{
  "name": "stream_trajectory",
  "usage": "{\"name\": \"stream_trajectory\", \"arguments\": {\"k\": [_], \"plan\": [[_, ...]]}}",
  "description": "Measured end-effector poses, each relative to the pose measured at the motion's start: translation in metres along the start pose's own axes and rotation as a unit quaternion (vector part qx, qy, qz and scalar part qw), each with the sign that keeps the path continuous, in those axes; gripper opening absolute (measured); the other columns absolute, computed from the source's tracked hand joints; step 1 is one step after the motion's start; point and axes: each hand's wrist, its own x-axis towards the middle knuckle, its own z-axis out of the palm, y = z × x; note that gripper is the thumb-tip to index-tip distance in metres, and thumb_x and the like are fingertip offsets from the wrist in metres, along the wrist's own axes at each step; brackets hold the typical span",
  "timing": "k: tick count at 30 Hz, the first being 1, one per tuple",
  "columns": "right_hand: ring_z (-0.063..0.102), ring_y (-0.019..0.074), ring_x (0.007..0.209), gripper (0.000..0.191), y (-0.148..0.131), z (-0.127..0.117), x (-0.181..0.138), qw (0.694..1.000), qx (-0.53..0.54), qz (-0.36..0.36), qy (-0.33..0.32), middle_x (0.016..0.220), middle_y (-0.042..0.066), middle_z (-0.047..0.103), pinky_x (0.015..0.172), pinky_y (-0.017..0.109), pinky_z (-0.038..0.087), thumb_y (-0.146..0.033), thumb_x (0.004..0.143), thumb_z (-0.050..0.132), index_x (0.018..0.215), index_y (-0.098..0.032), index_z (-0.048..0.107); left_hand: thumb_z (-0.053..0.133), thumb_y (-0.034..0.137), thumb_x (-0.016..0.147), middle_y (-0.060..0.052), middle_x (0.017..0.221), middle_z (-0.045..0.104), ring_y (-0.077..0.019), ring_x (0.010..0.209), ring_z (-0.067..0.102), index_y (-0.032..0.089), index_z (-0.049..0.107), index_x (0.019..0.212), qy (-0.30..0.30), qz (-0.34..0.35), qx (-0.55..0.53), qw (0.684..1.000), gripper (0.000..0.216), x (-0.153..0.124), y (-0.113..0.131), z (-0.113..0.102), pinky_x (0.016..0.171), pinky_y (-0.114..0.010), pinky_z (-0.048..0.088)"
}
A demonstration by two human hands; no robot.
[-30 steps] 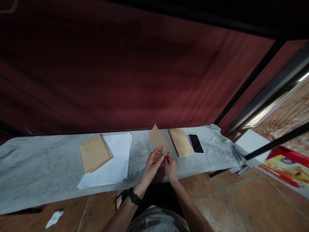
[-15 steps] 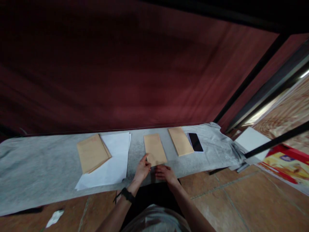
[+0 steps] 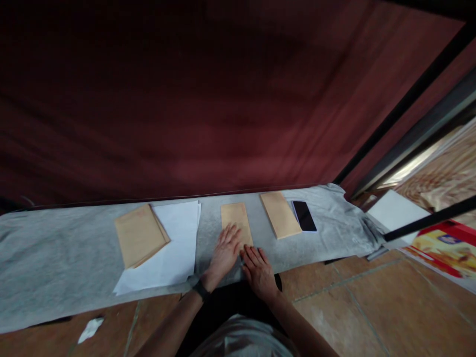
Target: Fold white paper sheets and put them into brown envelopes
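A brown paper envelope lies in front of me on the grey cloth. My left hand rests flat across its lower left part, fingers stretched out. At its near right corner lies my right hand, palm down with the fingers extended and the fingertips touching the edge. Both hands cover the envelope's near end. To the right sits a neat stack of brown envelopes. On the left, more brown envelopes lie loosely piled on white paper sheets.
A dark-screened phone lies beside the right stack. Grey cloth covers the long narrow surface, with a dark red curtain behind it. Black metal bars, a white board and a red-and-yellow box are at right.
My left hand has gone from curled fingers at the envelope's left edge to lying flat upon it. My right hand has moved slightly up to its near corner. The view has shifted a little.
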Motion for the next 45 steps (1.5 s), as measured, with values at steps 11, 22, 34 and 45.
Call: {"name": "stream_trajectory", "arguments": {"k": [11, 22, 34, 45], "plan": [[0.047, 0.0222, 0.140, 0.051, 0.000, -0.002, 0.004, 1.000, -0.006, 0.003, 0.006, 0.153, 0.004, 0.050, 0.121, 0.044, 0.029, -0.027, 0.102, 0.051, 0.152, -0.026, 0.044, 0.030, 0.039, 0.103, -0.005, 0.163, 0.035, -0.0242, 0.154, 0.023, 0.021, 0.037, 0.156, -0.071, 0.043, 0.077, 0.994, 0.056, 0.112, -0.029, 0.024, 0.126, -0.048, 0.015], [0.048, 0.0227, 0.139, 0.050, 0.001, -0.002, 0.005, 1.000, -0.008, 0.005, 0.002, 0.153, 0.004, 0.051, 0.120, 0.044, 0.029, -0.027, 0.100, 0.052, 0.150, -0.026, 0.046, 0.027, 0.040, 0.105, -0.002, 0.163, 0.036, -0.0229, 0.154, 0.022, 0.027, 0.035, 0.157, -0.089, 0.083, 0.068, 0.990, 0.054, 0.098, -0.029, 0.027, 0.126, -0.053, 0.011], [0.048, 0.0246, 0.139, 0.039, 0.003, 0.009, -0.001, 1.000, 0.010, 0.010, 0.015, 0.146, 0.006, 0.058, 0.121, 0.048, 0.029, -0.026, 0.098, 0.054, 0.137, -0.024, 0.060, 0.028, 0.045, 0.107, -0.008, 0.163, 0.035, -0.0173, 0.152, 0.028, 0.020, 0.027, 0.159, -0.071, 0.189, 0.035, 0.979, 0.057, -0.009, -0.013, 0.016, 0.125, -0.042, 0.023], [0.044, 0.0236, 0.143, 0.051, 0.012, 0.001, -0.005, 0.999, -0.020, -0.024, -0.026, 0.156, 0.007, 0.046, 0.122, 0.048, 0.029, -0.029, 0.103, 0.046, 0.154, -0.021, 0.041, 0.038, 0.055, 0.103, -0.015, 0.163, 0.032, -0.0265, 0.153, 0.027, 0.013, 0.030, 0.157, -0.047, 0.174, 0.078, 0.981, 0.070, -0.070, -0.016, 0.000, 0.122, -0.046, 0.031]]}}
